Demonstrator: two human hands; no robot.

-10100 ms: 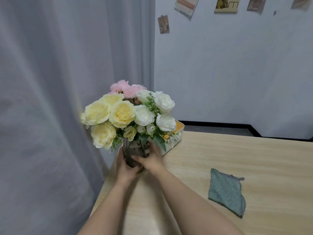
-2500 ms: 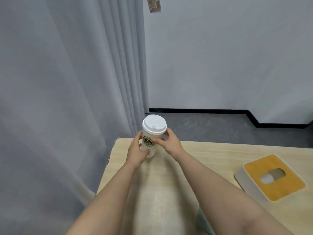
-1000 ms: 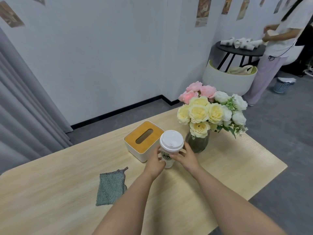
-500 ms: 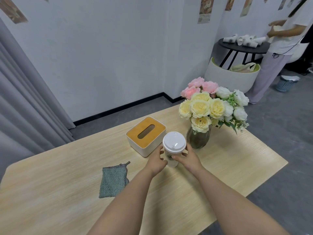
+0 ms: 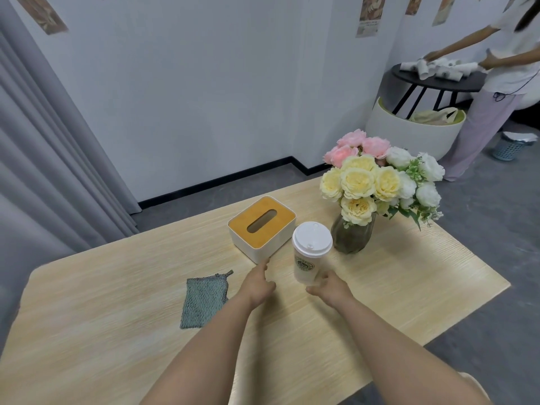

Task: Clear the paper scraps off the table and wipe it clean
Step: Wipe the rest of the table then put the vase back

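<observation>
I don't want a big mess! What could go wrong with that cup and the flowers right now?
The cup is tall and stands close to the vase of flowers and the tissue box. The right hand is right at its base, so a bump could tip it, and if there's drink inside it might spill on the table. A swing of either hand, say the left hand going for the cloth, could knock the vase too.

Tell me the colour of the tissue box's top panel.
The tissue box has an orange-yellow, wood-toned top over a white body, shown in the head view.
</observation>
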